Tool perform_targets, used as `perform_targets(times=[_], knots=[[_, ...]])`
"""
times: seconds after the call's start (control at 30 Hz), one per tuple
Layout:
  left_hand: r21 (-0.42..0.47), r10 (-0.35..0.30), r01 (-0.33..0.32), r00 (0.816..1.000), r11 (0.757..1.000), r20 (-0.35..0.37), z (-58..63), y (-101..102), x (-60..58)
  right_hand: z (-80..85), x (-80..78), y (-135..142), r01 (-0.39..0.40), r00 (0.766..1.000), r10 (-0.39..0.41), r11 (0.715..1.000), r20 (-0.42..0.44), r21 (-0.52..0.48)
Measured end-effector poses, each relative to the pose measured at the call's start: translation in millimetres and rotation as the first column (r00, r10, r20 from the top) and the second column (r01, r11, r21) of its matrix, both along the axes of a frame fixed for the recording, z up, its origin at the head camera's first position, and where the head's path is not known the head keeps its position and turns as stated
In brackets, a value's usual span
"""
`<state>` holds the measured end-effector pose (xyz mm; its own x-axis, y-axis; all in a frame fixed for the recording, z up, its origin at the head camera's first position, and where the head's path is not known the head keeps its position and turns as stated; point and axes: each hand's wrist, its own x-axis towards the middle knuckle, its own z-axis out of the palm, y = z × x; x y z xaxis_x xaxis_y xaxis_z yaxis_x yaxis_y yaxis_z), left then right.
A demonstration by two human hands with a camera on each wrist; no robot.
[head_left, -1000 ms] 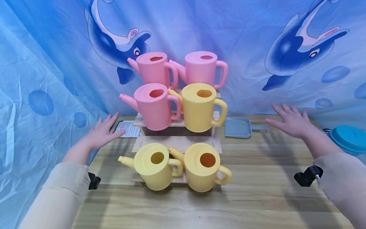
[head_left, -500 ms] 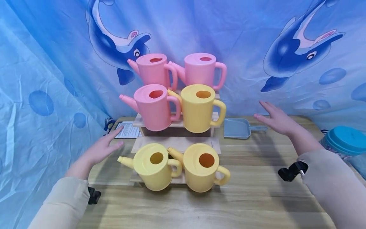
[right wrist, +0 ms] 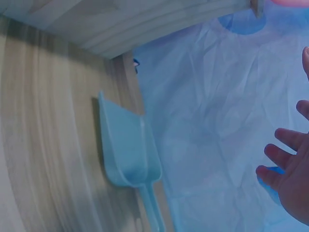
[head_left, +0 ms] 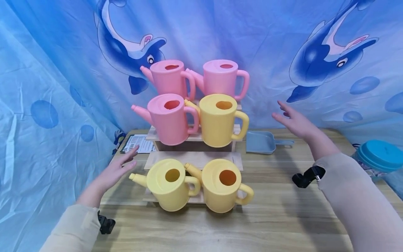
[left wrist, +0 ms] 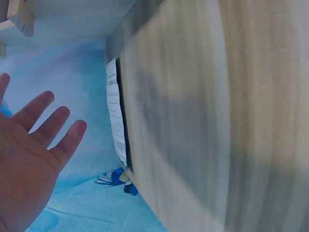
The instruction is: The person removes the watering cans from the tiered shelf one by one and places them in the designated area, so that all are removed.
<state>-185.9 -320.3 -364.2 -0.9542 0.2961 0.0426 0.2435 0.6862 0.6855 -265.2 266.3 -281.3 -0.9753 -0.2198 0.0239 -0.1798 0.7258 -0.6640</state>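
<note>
Watering cans stand in pairs on a stepped wooden rack (head_left: 195, 159). At the top are a pink can (head_left: 170, 82) on the left and another pink can (head_left: 220, 82) on the right. The middle step bears a pink can (head_left: 170, 124) and a yellow can (head_left: 218, 126). Lowest are a pale yellow can (head_left: 170, 194) and a deeper yellow can (head_left: 220, 194). My left hand (head_left: 114, 171) hovers left of the rack, fingers extended, holding nothing. Held in the air to the right, my right hand (head_left: 296, 122) is likewise relaxed and touches nothing.
A grey-blue dustpan (head_left: 260, 141) lies right of the rack. Behind my left hand is a printed sheet (head_left: 138, 143). A tub with a teal lid (head_left: 381, 154) stands at the table's right side. Blue dolphin-print curtain (head_left: 264, 42) hangs behind and along the left.
My right hand has moved left and a little upward, closer to the rack. My left hand has dropped lower, towards me. The watering cans have stayed in place.
</note>
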Motion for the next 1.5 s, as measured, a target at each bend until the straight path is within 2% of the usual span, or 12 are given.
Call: perform_targets(times=[0.13,0.27,0.4,0.6,0.73,0.87,0.97,1.07,1.13,1.3,1.5], knots=[[0.013,0.023,-0.023,1.0,1.0,0.01,-5.3,3,1.5,6.7,-3.7,-6,0.004,1.0,-0.005,0.999,-0.004,-0.047],[0.064,0.028,-0.03,0.999,0.998,0.023,-9.5,4,4.4,14.1,-5.6,-14,-0.001,1.0,0.001,0.993,-0.004,-0.122],[0.124,0.008,-0.013,0.999,0.992,0.038,-16.3,3,7.2,22.3,-6.5,-21,-0.018,1.0,0.015,0.977,-0.015,-0.213],[0.198,-0.035,0.024,0.998,0.98,0.051,-32.0,2,10.5,38.1,-9.5,-35,-0.037,0.999,0.025,0.956,-0.045,-0.29],[0.213,-0.041,0.025,0.997,0.977,0.072,-38.6,4,11.1,50.6,-11.8,-46,-0.025,0.998,0.001,0.936,-0.067,-0.351],[0.181,-0.041,0.03,0.997,0.983,0.061,-42.3,6,13.1,63.6,-12.8,-57,-0.018,0.996,-0.02,0.915,-0.088,-0.404],[0.134,-0.043,0.038,0.999,0.99,0.029,-47.0,5,15.5,72.3,-13.3,-67,-0.02,0.994,-0.027,0.907,-0.105,-0.422],[0.139,-0.073,0.07,0.997,0.988,0.013,-52.8,6,17.1,79.1,-13.9,-75,-0.026,0.992,-0.031,0.902,-0.125,-0.431],[0.168,-0.103,0.1,0.995,0.981,0.007,-56.8,7,17.5,82.2,-14.8,-79,-0.022,0.991,-0.038,0.901,-0.129,-0.433],[0.255,-0.154,0.133,0.986,0.958,0.063,-64.7,11,17.3,84.7,-17.9,-86,0.0,0.991,-0.056,0.908,-0.123,-0.418],[0.257,-0.097,0.053,0.982,0.965,0.164,-68.1,17,15.2,85.8,-20.9,-88,-0.01,0.991,-0.048,0.907,-0.128,-0.421]])
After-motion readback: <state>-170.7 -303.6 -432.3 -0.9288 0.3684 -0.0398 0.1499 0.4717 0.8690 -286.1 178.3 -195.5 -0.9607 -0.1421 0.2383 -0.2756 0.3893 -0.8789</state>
